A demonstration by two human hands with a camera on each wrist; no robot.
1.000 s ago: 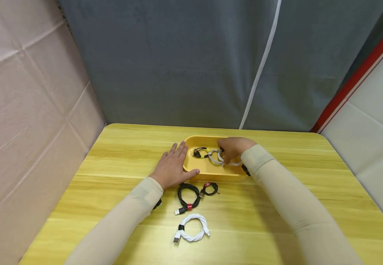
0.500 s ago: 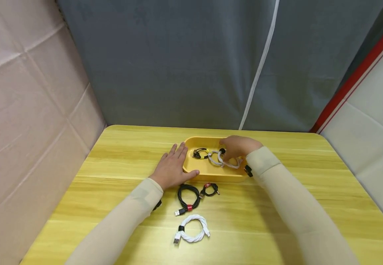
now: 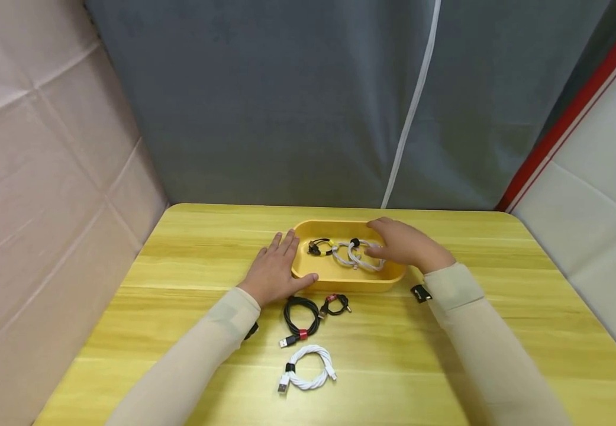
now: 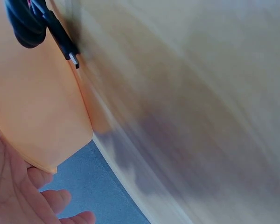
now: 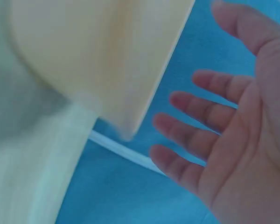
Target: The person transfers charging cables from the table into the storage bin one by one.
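Note:
A yellow oval tray [image 3: 339,280] stands mid-table. In it lie a coiled white cable [image 3: 358,254] and a small black cable with a yellow tie [image 3: 320,245]. My left hand [image 3: 278,263] rests flat against the tray's left end, thumb along the front wall; its fingers [image 4: 51,205] show beside the tray wall [image 4: 32,116]. My right hand [image 3: 395,244] hovers over the tray's right end with fingers spread and holds nothing. In the right wrist view the right hand [image 5: 224,135] is open beside the tray [image 5: 98,56].
In front of the tray lie a black cable with a red tie [image 3: 301,316], a smaller black cable [image 3: 335,304] and a white coiled cable [image 3: 308,367]. A black plug [image 4: 60,39] shows by the tray. A grey curtain hangs behind the table.
My right hand has let go of the white cable, which now lies in the tray, and has drawn back to the right with its fingers opening. The left hand has stayed put.

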